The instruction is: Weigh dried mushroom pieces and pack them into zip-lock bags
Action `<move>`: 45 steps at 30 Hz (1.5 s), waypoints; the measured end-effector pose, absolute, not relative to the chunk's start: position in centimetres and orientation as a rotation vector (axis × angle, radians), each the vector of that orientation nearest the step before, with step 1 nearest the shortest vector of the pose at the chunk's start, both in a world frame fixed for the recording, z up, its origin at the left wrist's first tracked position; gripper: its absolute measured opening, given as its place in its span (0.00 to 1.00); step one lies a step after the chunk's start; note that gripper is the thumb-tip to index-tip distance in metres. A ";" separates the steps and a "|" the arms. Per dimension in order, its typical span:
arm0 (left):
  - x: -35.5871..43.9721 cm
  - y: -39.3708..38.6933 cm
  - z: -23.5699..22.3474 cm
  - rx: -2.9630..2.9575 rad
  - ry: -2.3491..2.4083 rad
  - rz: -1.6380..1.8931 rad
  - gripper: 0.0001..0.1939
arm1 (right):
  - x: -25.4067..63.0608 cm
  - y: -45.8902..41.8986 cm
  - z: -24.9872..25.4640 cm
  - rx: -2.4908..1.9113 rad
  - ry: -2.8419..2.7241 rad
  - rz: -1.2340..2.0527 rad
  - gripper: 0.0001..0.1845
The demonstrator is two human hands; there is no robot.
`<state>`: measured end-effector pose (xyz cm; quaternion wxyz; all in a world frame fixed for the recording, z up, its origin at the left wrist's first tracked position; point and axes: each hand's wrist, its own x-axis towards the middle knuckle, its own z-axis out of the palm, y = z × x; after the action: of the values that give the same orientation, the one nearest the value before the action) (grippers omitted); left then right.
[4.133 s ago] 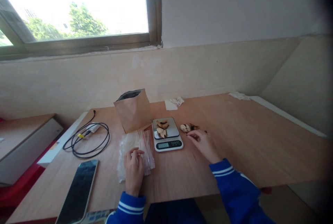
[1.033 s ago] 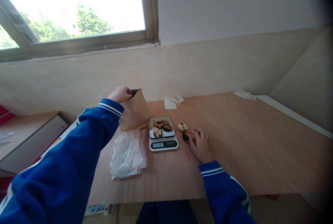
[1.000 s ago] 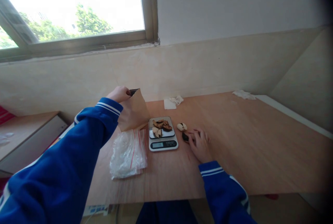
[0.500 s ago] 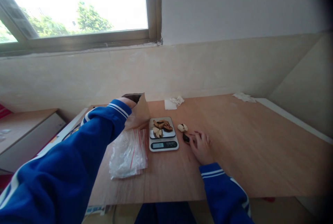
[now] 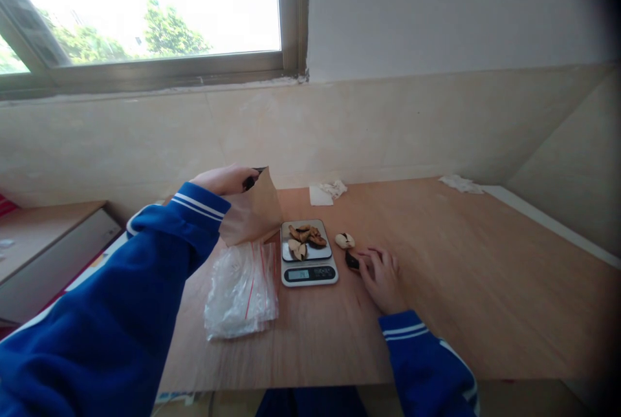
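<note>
My left hand is at the mouth of an upright brown paper bag, its fingers closed on a dark dried piece, partly hidden by the bag's rim. My right hand rests on the table, thumb and forefinger at the edge of another dark dried piece, which lies flat. Just beyond it sits a pale piece with a dark split. Several brown and pale dried pieces, perhaps peel, lie on the plate of a white kitchen scale; its display is lit but too blurred to read.
Clear zip bags with red strips lie in a stack left of the scale. Crumpled white tissue and a white paper sheet are at the table's back edge, with more tissue far right. A window is above.
My left hand has come up out of the paper bag with a dark dried piece showing in its fingers. The right hand stays by its piece; the view has shifted slightly.
</note>
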<state>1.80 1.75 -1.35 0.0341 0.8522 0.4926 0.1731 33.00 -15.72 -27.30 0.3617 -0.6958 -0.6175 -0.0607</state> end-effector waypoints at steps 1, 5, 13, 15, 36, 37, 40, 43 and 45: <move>1.6 1.6 -0.5 2.722 1.353 0.263 0.09 | 33.0 -15.7 -27.2 -1.795 -1.591 -0.154 0.14; 0.9 0.5 2.4 2.931 1.333 0.227 0.12 | 32.9 -15.8 -26.9 -1.801 -1.576 -0.145 0.14; 0.8 -1.1 2.2 2.960 1.362 0.741 0.10 | 32.7 -15.9 -26.6 -1.746 -1.561 -0.156 0.14; 1.0 -1.4 1.5 2.931 1.364 0.786 0.10 | 32.7 -15.9 -26.6 -1.717 -1.564 -0.160 0.13; 6.1 -14.3 -12.1 1.183 0.974 1.011 0.11 | 25.6 -13.9 -22.0 -1.313 -1.711 0.162 0.18; 6.0 -14.2 -12.3 1.120 0.962 1.020 0.12 | 25.9 -13.1 -22.5 -1.327 -1.765 0.133 0.18; 5.6 -14.1 -13.1 0.986 0.897 1.007 0.12 | 26.3 -11.6 -23.7 -1.369 -1.866 0.056 0.16; 5.2 -14.0 -13.9 0.924 0.866 0.983 0.11 | 26.4 -10.9 -23.9 -1.433 -1.878 0.017 0.10; 5.0 -13.9 -14.4 0.919 0.867 0.970 0.11 | 26.5 -10.9 -23.7 -1.458 -1.874 0.006 0.08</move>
<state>4.98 -13.94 -14.40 0.6993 0.4123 0.3890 0.4354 26.53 -10.93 -23.70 0.3745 -0.5694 -0.7318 0.0023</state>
